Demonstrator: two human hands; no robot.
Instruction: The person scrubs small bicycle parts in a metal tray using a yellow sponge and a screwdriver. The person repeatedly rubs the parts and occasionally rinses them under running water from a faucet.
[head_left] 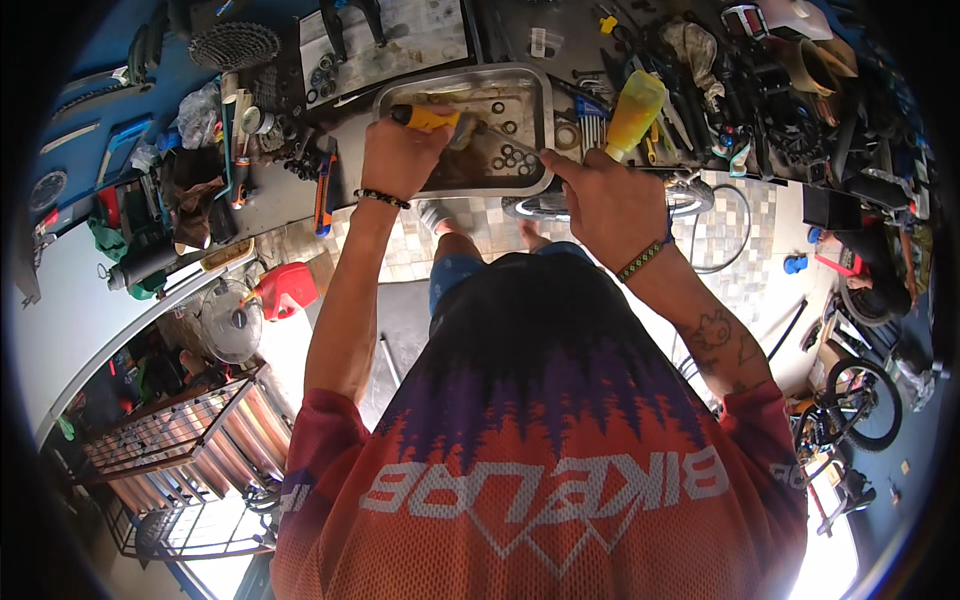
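My left hand (400,155) is closed round the yellow and black handle of a brush (425,117), over a shallow metal tray (546,110). The brush's pale head (464,131) hangs above the tray's wet, brownish bottom. Several small dark rings (512,158) lie in the tray's right half. My right hand (615,205) is at the tray's near right corner, fingers curled, the index finger stretched along a thin metal rod (512,140). That rod points toward the brush head; its grip is hidden in my hand. Just beyond my knuckles is a translucent yellow bottle (638,108).
A bike cassette (234,45) and hand tools crowd the bench's left side. An orange and black utility knife (324,192) lies near its front edge. Pliers, wrenches and a pedal (744,20) fill the right. A wheel (690,198) shows below the bench edge.
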